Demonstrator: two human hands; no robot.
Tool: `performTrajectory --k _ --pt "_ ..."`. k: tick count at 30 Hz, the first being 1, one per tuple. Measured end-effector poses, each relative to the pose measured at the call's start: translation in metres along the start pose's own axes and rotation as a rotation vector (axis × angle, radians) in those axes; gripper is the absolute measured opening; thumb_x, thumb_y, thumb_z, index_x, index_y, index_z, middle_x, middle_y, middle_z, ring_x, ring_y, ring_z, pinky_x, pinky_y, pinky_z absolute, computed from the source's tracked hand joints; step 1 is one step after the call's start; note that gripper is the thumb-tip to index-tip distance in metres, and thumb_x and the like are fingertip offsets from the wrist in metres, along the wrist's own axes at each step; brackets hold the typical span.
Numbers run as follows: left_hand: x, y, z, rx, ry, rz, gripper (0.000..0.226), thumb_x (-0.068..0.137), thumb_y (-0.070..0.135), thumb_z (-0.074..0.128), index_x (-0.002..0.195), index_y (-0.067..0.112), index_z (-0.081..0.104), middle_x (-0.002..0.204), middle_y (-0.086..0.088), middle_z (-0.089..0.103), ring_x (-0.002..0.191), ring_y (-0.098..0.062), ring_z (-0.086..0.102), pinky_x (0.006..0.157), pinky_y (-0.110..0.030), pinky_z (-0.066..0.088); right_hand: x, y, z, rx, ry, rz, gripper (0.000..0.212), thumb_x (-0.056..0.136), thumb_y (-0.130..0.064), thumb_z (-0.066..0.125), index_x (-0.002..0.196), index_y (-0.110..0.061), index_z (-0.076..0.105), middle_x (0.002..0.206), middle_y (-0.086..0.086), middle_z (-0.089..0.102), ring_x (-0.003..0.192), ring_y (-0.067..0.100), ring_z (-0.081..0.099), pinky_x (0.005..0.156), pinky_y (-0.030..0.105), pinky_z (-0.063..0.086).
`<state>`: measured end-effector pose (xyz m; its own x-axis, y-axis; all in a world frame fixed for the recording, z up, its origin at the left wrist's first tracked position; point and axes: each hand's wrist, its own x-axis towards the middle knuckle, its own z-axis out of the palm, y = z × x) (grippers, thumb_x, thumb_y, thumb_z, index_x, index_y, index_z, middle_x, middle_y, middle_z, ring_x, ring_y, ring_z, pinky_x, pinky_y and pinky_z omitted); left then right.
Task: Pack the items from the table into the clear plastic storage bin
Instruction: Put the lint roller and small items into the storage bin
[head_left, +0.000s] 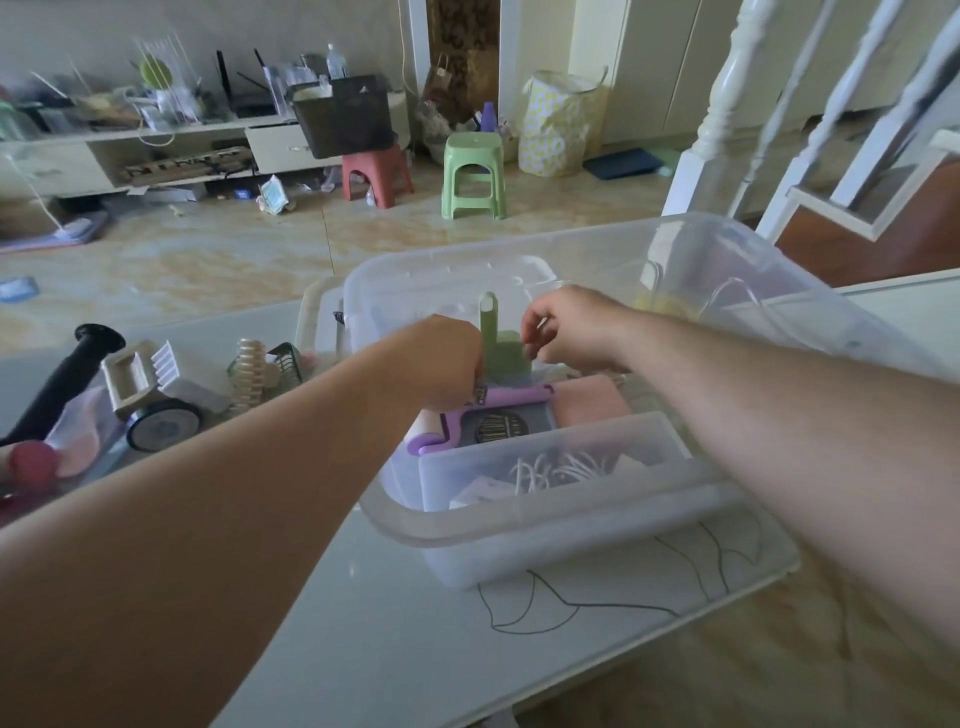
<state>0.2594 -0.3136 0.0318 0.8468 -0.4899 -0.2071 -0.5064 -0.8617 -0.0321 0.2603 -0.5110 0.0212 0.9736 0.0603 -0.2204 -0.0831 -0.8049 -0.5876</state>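
Head view: my table (395, 623) carries the clear plastic storage bin (550, 525) at its middle-right, both my forearms reaching over its near rim. Inside, toward the bin's left wall, a green plastic piece (501, 348) stands upright, long axis vertical, directly between my hands. My left hand (441, 364) touches its left side, fingers curled down and hidden, so I cannot tell what they grip; my right hand (566, 332) pinches narrowly at its right edge, about equally near. Below lies a purple-framed item (493, 415). Unpacked, by the table's left edge: a toy truck (156, 395) and hair claw (252, 371).
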Motion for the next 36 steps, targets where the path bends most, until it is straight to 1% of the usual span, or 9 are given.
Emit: performTrajectory --k 5,9,12,15,18,21,27,32,36 --pt "-0.001 0.002 -0.002 -0.01 0.026 -0.004 0.021 0.091 0.016 0.061 0.108 0.014 0.073 0.106 -0.005 0.072 0.1 -0.026 0.067 0.089 -0.039 0.057 0.011 0.0 0.022 -0.162 0.079 -0.013 0.026 0.087 -0.008 0.07 0.098 -0.03 0.062 0.104 -0.001 0.066 0.088 0.02 0.066 0.067 0.029 0.052" --pt "0.0 0.0 -0.001 -0.07 0.05 -0.016 0.021 0.09 0.015 0.061 0.109 0.016 0.072 0.108 -0.005 0.071 0.102 -0.027 0.065 0.09 -0.041 0.057 0.005 -0.006 0.014 -0.315 0.136 -0.033 0.014 0.087 -0.02 0.073 0.092 -0.026 0.061 0.096 -0.003 0.062 0.087 0.021 0.063 0.066 0.031 0.049" --pt "-0.001 0.001 -0.005 -0.157 0.135 -0.041 0.023 0.093 0.015 0.061 0.113 0.02 0.071 0.113 -0.003 0.069 0.106 -0.026 0.063 0.087 -0.035 0.054 0.001 -0.013 0.001 -0.103 0.121 -0.07 0.018 0.088 -0.011 0.064 0.092 -0.027 0.072 0.093 -0.003 0.067 0.08 0.018 0.064 0.062 0.028 0.048" --pt "-0.002 -0.001 -0.01 -0.285 0.247 -0.053 0.027 0.094 0.014 0.063 0.119 0.022 0.069 0.113 -0.002 0.07 0.105 -0.026 0.064 0.078 -0.028 0.048 -0.003 -0.019 -0.003 0.223 -0.046 -0.076 0.017 0.088 -0.006 0.072 0.096 -0.02 0.075 0.095 0.007 0.073 0.073 0.019 0.062 0.062 0.028 0.051" --pt "-0.005 -0.002 -0.012 -0.436 0.283 -0.04 0.027 0.09 0.014 0.067 0.115 0.023 0.065 0.11 -0.001 0.072 0.104 -0.025 0.064 0.081 -0.03 0.052 -0.001 -0.016 0.0 0.277 -0.081 -0.087 0.015 0.086 -0.003 0.079 0.094 -0.015 0.077 0.084 0.004 0.074 0.066 0.015 0.064 0.062 0.026 0.055" --pt "-0.008 -0.001 -0.012 -0.428 0.239 -0.027 0.031 0.088 0.014 0.068 0.118 0.022 0.063 0.108 -0.001 0.072 0.103 -0.025 0.065 0.085 -0.035 0.055 0.001 -0.012 0.002 0.262 -0.173 -0.025 0.011 0.086 -0.002 0.08 0.089 -0.013 0.078 0.08 0.006 0.072 0.064 0.015 0.061 0.058 0.024 0.051" --pt "-0.01 0.001 -0.013 -0.333 0.163 -0.053 0.04 0.09 0.008 0.053 0.128 0.022 0.058 0.119 -0.006 0.064 0.107 -0.028 0.06 0.087 -0.038 0.054 -0.007 -0.003 0.004 -0.053 -0.279 0.063 0.008 0.086 -0.012 0.084 0.091 -0.01 0.079 0.082 0.007 0.08 0.065 0.013 0.068 0.067 0.024 0.06" --pt "-0.01 0.0 -0.013 -0.357 0.187 -0.038 0.032 0.092 0.016 0.055 0.122 0.023 0.061 0.114 -0.003 0.064 0.105 -0.027 0.06 0.084 -0.037 0.055 -0.012 -0.019 0.031 -0.2 -0.319 -0.136 0.005 0.092 -0.019 0.078 0.091 -0.015 0.074 0.076 -0.002 0.079 0.064 0.011 0.075 0.069 0.026 0.059" --pt "-0.005 0.001 -0.012 -0.394 0.305 -0.03 0.026 0.088 0.022 0.06 0.113 0.027 0.066 0.111 0.002 0.061 0.102 -0.022 0.059 0.076 -0.032 0.05 -0.016 -0.025 0.037 -0.269 -0.321 -0.184 0.007 0.092 -0.017 0.073 0.091 -0.02 0.079 0.08 -0.008 0.079 0.06 0.007 0.072 0.073 0.023 0.056"
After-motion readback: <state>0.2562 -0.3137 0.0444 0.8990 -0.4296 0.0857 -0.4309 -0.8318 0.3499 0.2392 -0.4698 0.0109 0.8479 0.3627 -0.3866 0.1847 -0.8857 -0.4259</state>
